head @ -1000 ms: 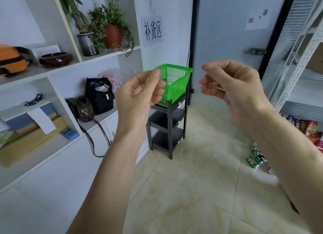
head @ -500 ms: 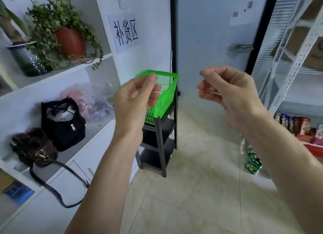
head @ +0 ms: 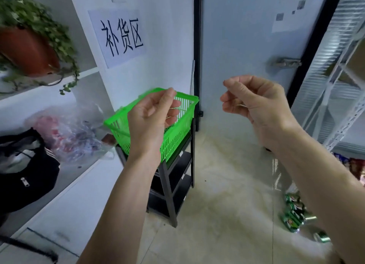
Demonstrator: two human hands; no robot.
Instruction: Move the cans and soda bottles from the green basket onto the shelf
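Closer now than a second ago, the green basket (head: 173, 137) fills more of the view while both hands stay raised at chest height, so the person seems to have stepped toward it. On the left, beyond the left hand (head: 152, 115), a black bag (head: 25, 169) and a clear plastic bag (head: 75, 129) sit on a white ledge. Left hand: fingers loosely curled, thumb up, holding nothing, directly in front of the basket's near rim, not clearly touching it. The basket rests on a narrow black rack (head: 173, 184) just below and behind that hand; its contents are hidden. Right hand (head: 254, 100): also loosely curled and empty, well apart to the basket's right. Below the right forearm, green cans (head: 294, 212) lie on the floor. Likely risks: a hurried grab could tip the light basket off the slim rack, or a step could kick the floor cans.
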